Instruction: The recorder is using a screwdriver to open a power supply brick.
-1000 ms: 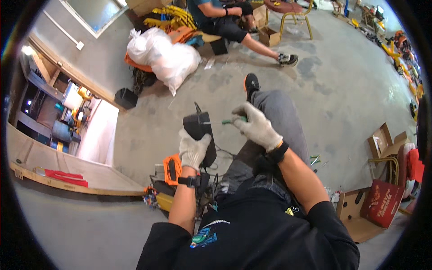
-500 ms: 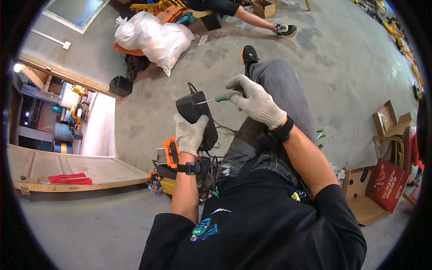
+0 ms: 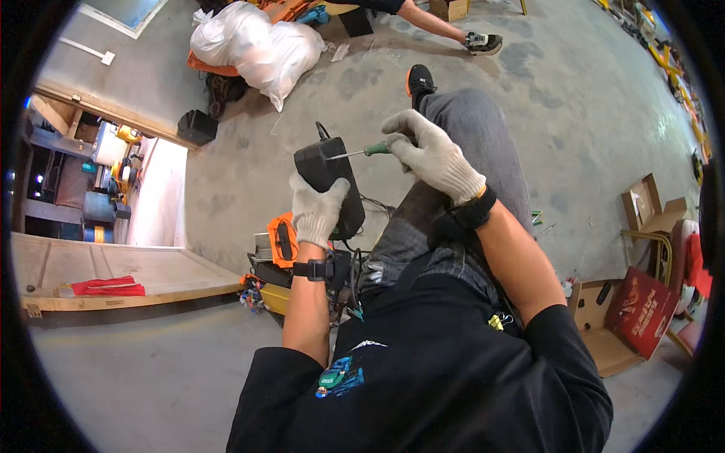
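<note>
In a white knit glove, my left hand [image 3: 316, 210] grips the lower left side of a black box-shaped device [image 3: 328, 170]. A cable loops out of its top end, and more black cables hang beside it. My right hand [image 3: 438, 155], gloved too, is closed on the green handle of a screwdriver [image 3: 375, 149]. The screwdriver's metal shaft points left, and its tip meets the face of the black device near the upper end. Whether the tip sits in a screw is too small to tell.
Below the device stand an orange-and-black tool [image 3: 282, 240] and a yellow case [image 3: 276, 299]. White plastic bags [image 3: 257, 53] lie ahead on the floor. At the right are an open cardboard box [image 3: 604, 332] and a chair [image 3: 683, 257]. Another person's leg [image 3: 434, 23] stretches across the far floor.
The view has shifted slightly. My hands keep the same hold on the black device and the screwdriver, whose tip stays against the device.
</note>
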The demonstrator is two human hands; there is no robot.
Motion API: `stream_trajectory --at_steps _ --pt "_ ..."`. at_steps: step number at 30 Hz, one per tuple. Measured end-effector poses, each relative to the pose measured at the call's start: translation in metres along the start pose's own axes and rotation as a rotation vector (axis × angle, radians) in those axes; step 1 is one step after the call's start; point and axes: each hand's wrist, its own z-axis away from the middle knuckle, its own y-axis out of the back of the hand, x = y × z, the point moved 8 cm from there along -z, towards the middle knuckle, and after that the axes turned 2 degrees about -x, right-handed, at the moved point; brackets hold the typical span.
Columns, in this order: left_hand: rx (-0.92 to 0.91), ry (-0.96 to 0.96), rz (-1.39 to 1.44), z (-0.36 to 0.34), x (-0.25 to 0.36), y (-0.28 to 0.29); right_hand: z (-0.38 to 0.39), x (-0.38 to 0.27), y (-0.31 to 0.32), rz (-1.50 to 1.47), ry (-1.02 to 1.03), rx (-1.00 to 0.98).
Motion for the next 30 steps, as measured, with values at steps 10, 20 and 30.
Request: stream_trajectory --at_steps 10,20,30 --pt "-0.005 0.052 -0.088 0.003 -0.008 0.002 0.003 0.012 -0.003 0.077 -0.219 -0.091" --pt "0.007 0.072 -0.070 0.006 -0.013 0.004 0.003 -0.015 -0.005 0.087 0.228 -0.040" --pt "-0.011 0.126 -0.136 0.007 -0.026 0.002 0.000 0.007 -0.007 0.102 -0.056 -0.089"
